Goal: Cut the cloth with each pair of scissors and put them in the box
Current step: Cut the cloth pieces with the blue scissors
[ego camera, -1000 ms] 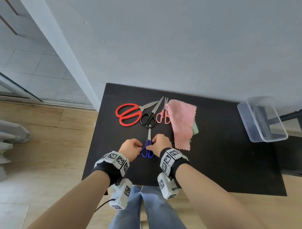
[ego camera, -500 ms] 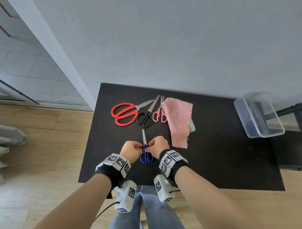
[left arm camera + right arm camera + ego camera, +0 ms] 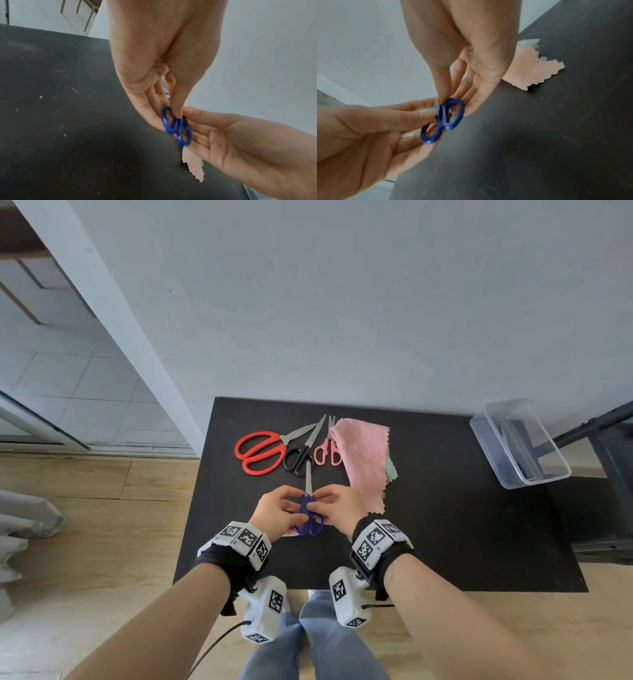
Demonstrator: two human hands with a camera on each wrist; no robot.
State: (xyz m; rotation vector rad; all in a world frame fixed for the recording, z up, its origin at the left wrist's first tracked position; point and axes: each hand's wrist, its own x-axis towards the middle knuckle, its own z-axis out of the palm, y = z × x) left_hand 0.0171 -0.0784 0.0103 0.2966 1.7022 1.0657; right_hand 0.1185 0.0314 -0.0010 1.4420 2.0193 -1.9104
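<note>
blue scissors (image 3: 309, 506) held above the near middle of the black worktop (image 3: 445, 535), long axis running near-to-far, closed blades pointing away from the person toward the wall, finger loops toward the person. in the head view the blade tip overlaps the black scissors (image 3: 301, 455); contact can't be told.

left hand (image 3: 274, 513) fingers curled, thumb and fingertips pinching the blue handle at its left loop. right hand (image 3: 339, 508) also curled, thumb pressed on the handle near the pivot, other fingers under the right loop. both hands pinch the same pair; wrist views show both loops pressed together.

rest of the set lies flat at the far left-middle of the worktop: red scissors (image 3: 260, 451), black scissors, small pink scissors (image 3: 327, 451), side by side, blades angled away toward the far right. pink cloth (image 3: 363, 460) just right of the pink scissors, a green cloth (image 3: 391, 472) peeking out under its right edge. clear plastic box (image 3: 519, 443) at the far right, well apart from the hands.

vs earlier frames: a second ago the blue scissors sat lower, between the hands, with the grip at the loops; now the hands are lifted and spread a bit wider, more of the handle shows. other scissors, cloth and box lie as before.
</note>
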